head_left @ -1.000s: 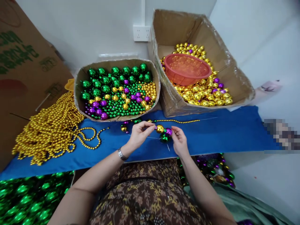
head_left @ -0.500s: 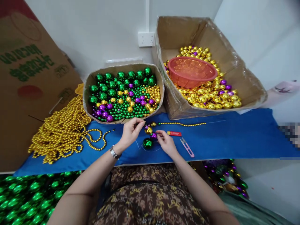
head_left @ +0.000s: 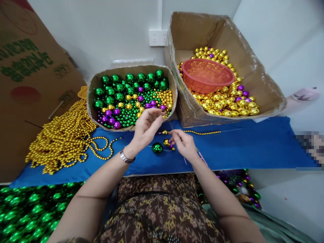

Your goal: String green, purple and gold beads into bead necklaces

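My left hand (head_left: 148, 126) hangs above the front rim of the smaller bead box, fingers curved and thumb apart, with nothing visible between them. My right hand (head_left: 184, 143) is closed at the blue cloth, its fingertips on a short string of gold and purple beads (head_left: 167, 143). A large green bead (head_left: 157, 147) lies just left of that string, with thin thread beside it. Behind my right fingers a gold bead (head_left: 164, 132) lines up with a strand of small gold beads (head_left: 202, 132). My right wrist partly covers the pink thread snips (head_left: 201, 157).
The smaller cardboard box (head_left: 89, 113) holds green, purple and gold beads. At right, a larger box (head_left: 187, 118) contains gold beads and a red plastic basket (head_left: 207, 76). Gold bead strands (head_left: 60, 138) are heaped at left. Green beads (head_left: 30, 212) fill the space below the table.
My left hand has left the strung beads and risen toward the smaller box, its fingers parting. My right hand has shifted slightly right with the gold and purple beads, now hiding the red lighter.
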{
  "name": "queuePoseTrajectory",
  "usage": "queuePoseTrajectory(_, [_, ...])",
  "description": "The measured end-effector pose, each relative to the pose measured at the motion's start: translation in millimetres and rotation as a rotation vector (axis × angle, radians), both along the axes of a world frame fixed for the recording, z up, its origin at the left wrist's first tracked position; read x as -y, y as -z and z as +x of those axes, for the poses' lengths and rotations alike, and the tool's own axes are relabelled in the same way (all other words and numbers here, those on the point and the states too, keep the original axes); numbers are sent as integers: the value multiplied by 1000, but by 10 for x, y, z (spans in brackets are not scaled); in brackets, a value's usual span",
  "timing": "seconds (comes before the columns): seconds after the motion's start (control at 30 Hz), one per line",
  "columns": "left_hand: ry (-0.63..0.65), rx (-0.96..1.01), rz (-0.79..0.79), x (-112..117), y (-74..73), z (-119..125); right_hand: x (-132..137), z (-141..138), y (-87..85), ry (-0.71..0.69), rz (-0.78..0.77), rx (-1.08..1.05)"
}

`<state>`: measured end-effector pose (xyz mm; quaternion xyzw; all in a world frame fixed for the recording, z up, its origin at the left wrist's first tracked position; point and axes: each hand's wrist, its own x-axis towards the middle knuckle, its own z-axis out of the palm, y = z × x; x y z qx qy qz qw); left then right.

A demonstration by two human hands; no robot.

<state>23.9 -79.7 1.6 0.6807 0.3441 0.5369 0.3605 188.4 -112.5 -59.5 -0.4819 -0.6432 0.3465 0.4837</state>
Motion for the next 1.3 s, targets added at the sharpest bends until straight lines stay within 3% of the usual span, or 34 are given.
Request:
queuePoseTrajectory(0.13, [316,-161,-104,85,450,56,43,61,-177,-21,9,-75])
queuePoseTrajectory(0.23, [407,-276,-103,110,656,162,88,81,-311,-4,20,-104])
queuePoseTrajectory(0.43, [277,-681,165,162,934,390,213,166,-451,51,32,-216])
queuePoseTrajectory(0.57, [234,-931,231,268,1116,336,205,400,-535,250,145,-411])
queuePoseTrajectory(0.8, [27,-1184,322,245,1176,-225,123,778,-556,516,237,-570])
queuePoseTrajectory(0.93, [-38,-1319,336,172,1228,-634,136,817,-555,558,287,-606])
queuePoseTrajectory(1.13, [60,-1345,498,50,1206,-935,131,747,-679,519,275,-645])
queuePoseTrajectory(1.3, [35,-1359,469,-37,1231,-1028,125,820,-814,560,341,-674])
